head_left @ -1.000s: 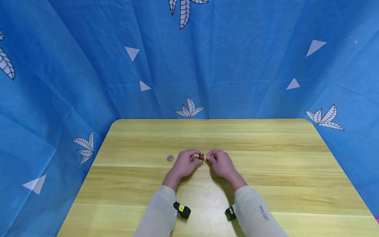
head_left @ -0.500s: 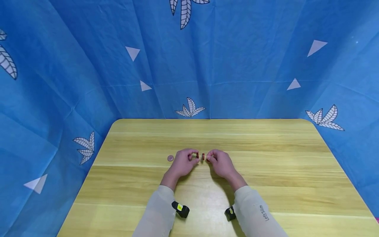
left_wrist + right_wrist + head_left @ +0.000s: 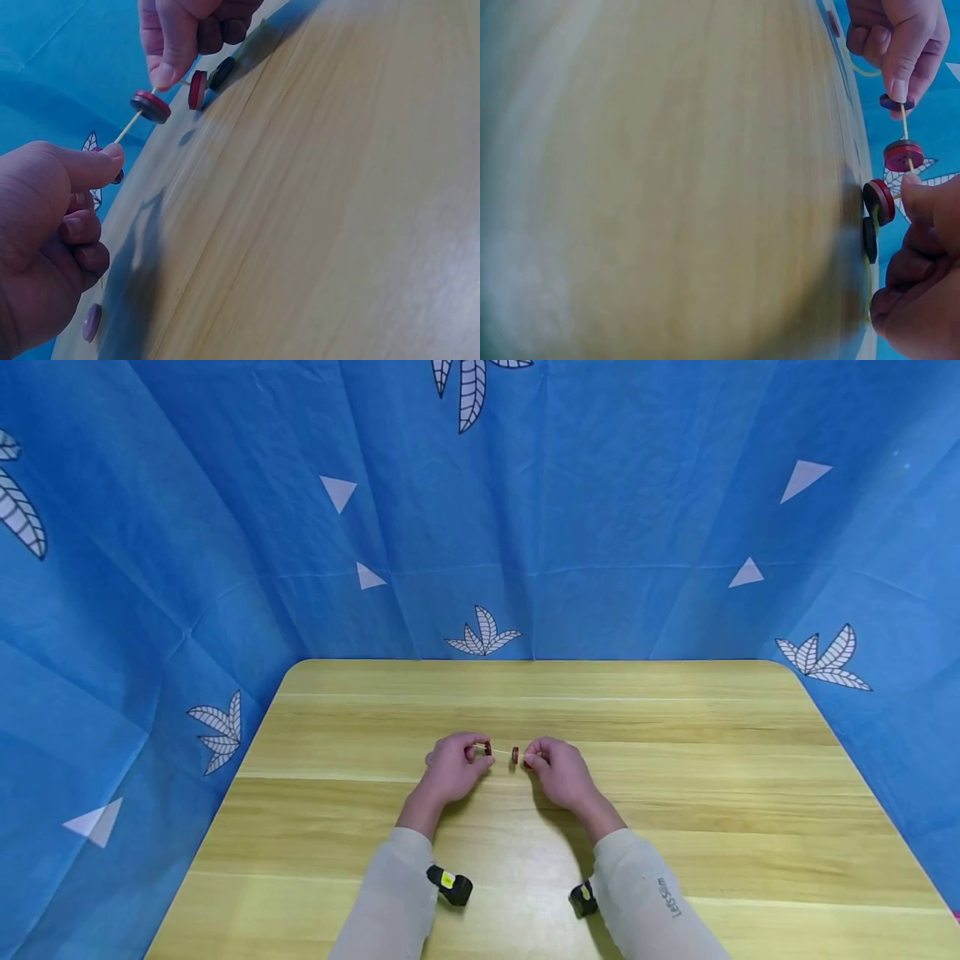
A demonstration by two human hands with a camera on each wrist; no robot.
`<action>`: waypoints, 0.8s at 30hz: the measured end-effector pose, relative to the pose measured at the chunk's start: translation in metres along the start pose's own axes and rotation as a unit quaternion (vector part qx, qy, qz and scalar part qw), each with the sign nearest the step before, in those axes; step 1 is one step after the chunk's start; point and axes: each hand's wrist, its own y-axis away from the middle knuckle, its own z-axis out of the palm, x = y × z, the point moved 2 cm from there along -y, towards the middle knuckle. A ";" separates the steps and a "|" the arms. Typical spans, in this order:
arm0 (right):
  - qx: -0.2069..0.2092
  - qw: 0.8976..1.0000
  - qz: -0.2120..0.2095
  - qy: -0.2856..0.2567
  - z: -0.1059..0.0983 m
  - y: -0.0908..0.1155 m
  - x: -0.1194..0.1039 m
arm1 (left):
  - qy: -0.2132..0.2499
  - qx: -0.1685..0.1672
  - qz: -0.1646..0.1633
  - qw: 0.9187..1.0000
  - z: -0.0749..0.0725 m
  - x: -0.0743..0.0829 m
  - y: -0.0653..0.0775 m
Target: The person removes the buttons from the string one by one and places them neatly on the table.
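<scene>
My left hand point(image 3: 453, 770) pinches a dark red button point(image 3: 891, 103) between thumb and fingers. A thin yellow string point(image 3: 129, 127) runs through that button and stretches straight across to my right hand point(image 3: 557, 772), whose thumb and fingertip pinch it. On this stretch, close to the right fingertips, sits a red and dark button pair point(image 3: 151, 107). Beyond the right hand's pinch more buttons hang on the string: a red one point(image 3: 197, 90) and a dark one point(image 3: 222, 73). The left wrist view also has a loose pinkish button point(image 3: 92, 322) on the table beside the left hand.
Both hands work over the middle of a light wooden table point(image 3: 675, 827). A blue cloth point(image 3: 615, 510) with white leaf prints hangs behind it and along the sides. Small black cameras point(image 3: 452, 887) are strapped at the wrists.
My left hand has drawn leftward with one button along the string, away from the button pair, and now partly covers the loose button. The right hand has hardly moved.
</scene>
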 end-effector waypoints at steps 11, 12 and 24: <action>0.000 1.000 0.000 -0.003 0.000 -0.001 0.001 | 0.046 0.007 -0.003 0.999 -0.011 -0.009 0.000; -0.001 1.000 -0.002 -0.002 0.000 -0.001 0.001 | 0.047 0.010 -0.005 0.999 -0.012 -0.009 0.000; -0.007 1.000 0.008 -0.009 -0.001 0.001 -0.001 | 0.038 0.039 -0.001 0.999 -0.022 -0.019 0.003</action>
